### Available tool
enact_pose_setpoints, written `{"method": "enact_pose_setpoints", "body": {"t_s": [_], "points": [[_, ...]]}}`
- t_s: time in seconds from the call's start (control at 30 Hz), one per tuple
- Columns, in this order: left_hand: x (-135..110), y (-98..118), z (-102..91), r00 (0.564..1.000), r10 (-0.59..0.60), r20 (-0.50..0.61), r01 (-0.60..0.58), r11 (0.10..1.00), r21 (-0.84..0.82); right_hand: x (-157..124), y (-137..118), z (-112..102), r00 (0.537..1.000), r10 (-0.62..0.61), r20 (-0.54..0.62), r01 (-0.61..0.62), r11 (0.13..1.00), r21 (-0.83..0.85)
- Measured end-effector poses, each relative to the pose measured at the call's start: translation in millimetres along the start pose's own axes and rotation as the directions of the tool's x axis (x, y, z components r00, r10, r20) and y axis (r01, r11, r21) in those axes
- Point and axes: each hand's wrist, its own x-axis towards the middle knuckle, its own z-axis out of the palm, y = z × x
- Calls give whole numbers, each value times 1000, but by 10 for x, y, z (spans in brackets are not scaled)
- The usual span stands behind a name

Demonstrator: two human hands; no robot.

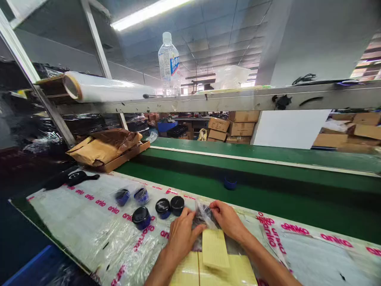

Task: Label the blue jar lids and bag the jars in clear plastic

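Both my hands work a small clear plastic bag (204,214) with a dark round item inside, at the near edge of the workbench. My left hand (181,234) pinches the bag's left side, fingers closed on it. My right hand (228,218) grips its right side and top. Just left of the hands stand three black-lidded blue jars (163,207) (177,204) (141,217). Two more jars sit wrapped in clear bags (122,196) (141,195). A yellow paper pad (214,250) lies under my wrists.
Clear sheets printed with pink lettering (89,222) cover the bench. A green conveyor belt (268,186) runs behind, with one blue jar (230,182) on it. A tray of brown bags (104,149) sits at left. Overhead shelf holds a water bottle (169,65) and film roll (101,88).
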Motion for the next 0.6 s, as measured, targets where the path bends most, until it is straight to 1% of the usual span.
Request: {"method": "enact_pose_setpoints", "body": {"t_s": [0.17,0.27,0.33,0.43,0.5,0.53,0.6], "points": [[47,19,39,999,-49,-3,49,999,-2,-87,-26,5,1000,5,-1,-5,998,-61],[73,33,14,998,-67,-6,66,997,-40,-111,-94,24,1000,-2,-9,1,997,-83],[87,35,-5,997,-74,-6,73,994,-85,-118,-136,35,1000,-8,-11,7,998,-66],[101,27,-21,996,-87,-7,84,979,-187,-129,-159,36,999,-23,-21,24,999,22],[106,21,-23,996,-92,-7,86,954,-287,-133,-148,26,998,-34,-44,39,991,125],[109,22,-23,996,-88,-2,82,933,-350,-133,-140,21,998,-37,-58,47,981,190],[118,34,-24,997,-69,24,71,860,-506,-123,-131,15,997,-29,-72,52,939,341]]}}
